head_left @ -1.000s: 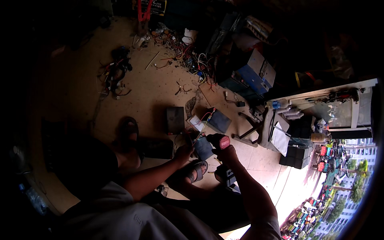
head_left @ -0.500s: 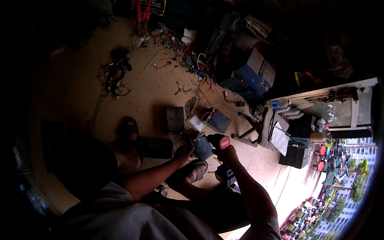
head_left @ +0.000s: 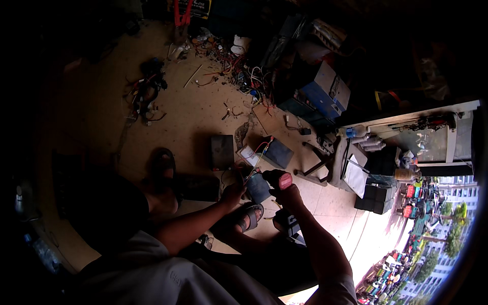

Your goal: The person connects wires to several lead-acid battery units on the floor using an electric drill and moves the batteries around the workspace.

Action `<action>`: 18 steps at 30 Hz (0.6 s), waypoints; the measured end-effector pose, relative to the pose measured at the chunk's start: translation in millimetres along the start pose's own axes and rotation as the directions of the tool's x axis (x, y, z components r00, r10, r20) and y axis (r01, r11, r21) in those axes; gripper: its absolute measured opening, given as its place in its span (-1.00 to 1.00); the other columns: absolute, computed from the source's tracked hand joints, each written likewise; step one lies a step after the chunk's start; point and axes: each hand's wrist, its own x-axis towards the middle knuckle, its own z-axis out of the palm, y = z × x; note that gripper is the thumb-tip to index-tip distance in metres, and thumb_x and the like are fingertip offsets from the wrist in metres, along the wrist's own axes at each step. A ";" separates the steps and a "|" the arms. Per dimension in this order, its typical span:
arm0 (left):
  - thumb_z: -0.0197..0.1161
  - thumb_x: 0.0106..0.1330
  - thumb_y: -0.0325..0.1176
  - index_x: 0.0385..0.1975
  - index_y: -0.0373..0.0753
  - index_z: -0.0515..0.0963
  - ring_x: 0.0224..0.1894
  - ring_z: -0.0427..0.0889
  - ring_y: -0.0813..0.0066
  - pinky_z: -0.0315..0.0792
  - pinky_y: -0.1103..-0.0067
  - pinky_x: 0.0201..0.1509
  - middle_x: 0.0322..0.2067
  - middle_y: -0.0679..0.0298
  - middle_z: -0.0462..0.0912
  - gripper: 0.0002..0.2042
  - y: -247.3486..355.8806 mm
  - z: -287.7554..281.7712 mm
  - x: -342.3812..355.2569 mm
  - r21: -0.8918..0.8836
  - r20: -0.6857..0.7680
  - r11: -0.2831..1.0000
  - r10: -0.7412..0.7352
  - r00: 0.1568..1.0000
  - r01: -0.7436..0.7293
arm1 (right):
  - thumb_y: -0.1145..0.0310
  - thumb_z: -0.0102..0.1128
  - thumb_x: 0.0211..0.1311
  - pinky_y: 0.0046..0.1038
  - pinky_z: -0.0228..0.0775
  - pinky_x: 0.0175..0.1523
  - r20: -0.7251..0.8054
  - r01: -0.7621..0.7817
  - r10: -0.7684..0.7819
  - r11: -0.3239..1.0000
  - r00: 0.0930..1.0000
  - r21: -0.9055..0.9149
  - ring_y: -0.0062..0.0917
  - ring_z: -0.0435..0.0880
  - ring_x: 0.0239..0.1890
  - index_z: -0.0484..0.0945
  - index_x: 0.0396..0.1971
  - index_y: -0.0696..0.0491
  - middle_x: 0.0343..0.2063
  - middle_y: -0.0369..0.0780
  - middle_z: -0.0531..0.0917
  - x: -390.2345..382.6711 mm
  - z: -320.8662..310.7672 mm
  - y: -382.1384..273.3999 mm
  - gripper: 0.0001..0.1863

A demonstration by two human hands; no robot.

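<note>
In the middle, a dark box-shaped battery (head_left: 258,189) stands on the floor between my hands. At its left side my left hand (head_left: 234,195) is closed, in deep shadow, around thin red and yellow wires (head_left: 252,174). These wires run up to a second battery (head_left: 277,153) behind it. My right hand (head_left: 287,195) is closed round the grip of a dark handheld power tool (head_left: 274,176) with a pinkish-red rear end. The tool points left, over the near battery; its tip is too dark to make out. A third dark block (head_left: 222,153) stands further left.
My sandaled feet (head_left: 250,217) flank the work. Loose wires (head_left: 244,76) and a dark wire bundle (head_left: 147,91) lie farther off. To the right are a blue box (head_left: 325,91), a chair-like frame (head_left: 335,162) and a black block (head_left: 375,197).
Almost nothing differs. Both hands, the power tool and the batteries keep their places; my shirt folds shift slightly.
</note>
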 end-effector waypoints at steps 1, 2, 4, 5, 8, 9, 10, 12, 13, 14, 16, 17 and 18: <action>0.13 0.50 -0.13 -0.37 -0.32 0.57 -0.40 0.67 0.18 0.46 0.27 -0.22 -0.51 0.09 0.64 -0.65 3.3 -0.2 -1.8 0.005 0.002 1.000 -0.005 1.000 0.005 | 0.30 0.49 0.18 -0.46 0.53 -0.39 -0.004 0.034 -0.034 0.999 0.999 0.004 -0.58 0.70 -0.53 0.69 -0.14 0.17 -0.51 -0.24 0.71 4.4 1.8 8.7 -0.67; 0.13 0.51 -0.13 -0.37 -0.32 0.56 -0.40 0.67 0.19 0.46 0.27 -0.22 -0.51 0.10 0.64 -0.66 5.5 -0.6 -3.2 0.001 0.000 1.000 -0.016 1.000 0.016 | 0.29 0.49 0.18 -0.46 0.53 -0.40 -0.006 0.069 -0.069 0.998 0.998 0.007 -0.58 0.70 -0.53 0.69 -0.15 0.17 -0.51 -0.23 0.72 5.0 2.8 8.5 -0.67; 0.13 0.51 -0.13 -0.37 -0.31 0.56 -0.40 0.67 0.21 0.46 0.28 -0.22 -0.52 0.11 0.64 -0.66 9.9 -0.8 -5.7 -0.014 -0.004 0.999 -0.044 0.999 0.044 | 0.28 0.50 0.17 -0.45 0.53 -0.40 -0.001 0.012 -0.012 1.000 1.000 0.015 -0.57 0.71 -0.54 0.69 -0.18 0.18 -0.52 -0.22 0.72 4.5 1.7 8.1 -0.67; 0.13 0.51 -0.13 -0.37 -0.31 0.56 -0.40 0.67 0.21 0.46 0.28 -0.22 -0.52 0.11 0.64 -0.66 9.5 -0.3 -5.2 -0.024 -0.004 0.998 -0.052 0.999 0.052 | 0.27 0.51 0.17 -0.44 0.53 -0.41 -0.001 -0.016 0.016 1.000 1.000 0.020 -0.57 0.71 -0.54 0.69 -0.20 0.19 -0.52 -0.21 0.72 3.2 0.5 5.8 -0.67; 0.13 0.51 -0.13 -0.37 -0.30 0.56 -0.40 0.67 0.21 0.46 0.28 -0.21 -0.52 0.12 0.64 -0.66 6.7 0.9 -2.3 -0.035 -0.003 0.998 -0.053 0.999 0.053 | 0.26 0.51 0.16 -0.43 0.53 -0.41 0.000 0.026 -0.026 0.999 1.000 -0.038 -0.56 0.72 -0.53 0.68 -0.25 0.19 -0.54 -0.21 0.72 17.9 2.6 25.1 -0.69; 0.12 0.51 -0.13 -0.38 -0.30 0.56 -0.39 0.67 0.20 0.46 0.27 -0.21 -0.52 0.12 0.64 -0.66 4.4 0.8 -1.2 -0.029 -0.005 0.998 -0.047 0.999 0.047 | 0.26 0.51 0.16 -0.43 0.53 -0.41 0.002 0.018 -0.018 0.999 1.000 -0.048 -0.56 0.72 -0.53 0.68 -0.26 0.19 -0.55 -0.21 0.71 18.4 2.8 23.1 -0.69; 0.12 0.50 -0.13 -0.38 -0.30 0.57 -0.39 0.68 0.20 0.46 0.27 -0.20 -0.52 0.11 0.64 -0.66 2.0 0.2 -0.2 -0.007 -0.008 0.999 -0.033 0.999 0.033 | 0.26 0.51 0.16 -0.43 0.53 -0.41 0.003 -0.023 0.023 0.999 1.000 -0.043 -0.56 0.72 -0.53 0.68 -0.27 0.19 -0.56 -0.22 0.71 18.0 2.1 21.5 -0.69; 0.12 0.50 -0.13 -0.38 -0.30 0.57 -0.39 0.67 0.19 0.45 0.26 -0.20 -0.52 0.11 0.64 -0.66 1.8 -0.9 -0.3 0.016 -0.010 1.000 -0.014 1.000 0.014 | 0.27 0.51 0.15 -0.44 0.53 -0.41 0.007 -0.068 0.068 0.997 0.998 -0.025 -0.56 0.73 -0.53 0.68 -0.28 0.19 -0.57 -0.23 0.70 9.7 0.5 6.4 -0.69; 0.12 0.50 -0.13 -0.38 -0.30 0.57 -0.39 0.67 0.18 0.45 0.25 -0.20 -0.51 0.10 0.64 -0.66 2.4 -1.4 -0.8 0.018 -0.011 1.000 -0.010 1.000 0.010 | 0.27 0.52 0.15 -0.44 0.54 -0.40 0.010 -0.073 0.073 0.997 0.997 -0.011 -0.56 0.72 -0.53 0.68 -0.28 0.20 -0.57 -0.23 0.70 5.0 -0.2 0.0 -0.69; 0.11 0.50 -0.14 -0.38 -0.30 0.58 -0.39 0.67 0.18 0.45 0.25 -0.20 -0.51 0.10 0.65 -0.66 2.9 -1.0 -0.5 0.015 -0.011 1.000 -0.010 1.000 0.010 | 0.27 0.52 0.15 -0.44 0.54 -0.40 0.011 -0.078 0.077 0.997 0.997 0.003 -0.56 0.72 -0.53 0.68 -0.28 0.20 -0.57 -0.24 0.70 2.5 -1.1 -3.0 -0.69; 0.11 0.50 -0.14 -0.38 -0.30 0.58 -0.38 0.68 0.16 0.45 0.24 -0.20 -0.51 0.09 0.65 -0.66 3.9 -0.5 0.1 0.007 -0.013 1.000 -0.016 1.000 0.016 | 0.27 0.52 0.15 -0.45 0.54 -0.40 0.004 -0.036 0.036 0.999 0.999 0.011 -0.56 0.73 -0.52 0.68 -0.27 0.19 -0.56 -0.24 0.70 4.3 0.9 4.0 -0.69; 0.11 0.50 -0.14 -0.38 -0.30 0.58 -0.38 0.68 0.16 0.46 0.24 -0.19 -0.51 0.08 0.65 -0.66 2.2 -0.2 0.9 0.011 -0.014 1.000 -0.014 1.000 0.014 | 0.28 0.52 0.15 -0.45 0.54 -0.39 0.001 -0.015 0.015 1.000 1.000 0.014 -0.56 0.73 -0.52 0.68 -0.26 0.19 -0.55 -0.23 0.70 4.5 1.8 5.2 -0.69; 0.11 0.50 -0.15 -0.38 -0.31 0.59 -0.38 0.68 0.15 0.46 0.23 -0.19 -0.50 0.08 0.65 -0.66 0.6 0.0 1.7 0.015 -0.016 1.000 -0.012 1.000 0.012 | 0.28 0.51 0.15 -0.45 0.54 -0.39 0.005 -0.019 0.019 1.000 1.000 0.007 -0.56 0.73 -0.52 0.68 -0.25 0.19 -0.55 -0.23 0.71 5.2 1.9 5.5 -0.69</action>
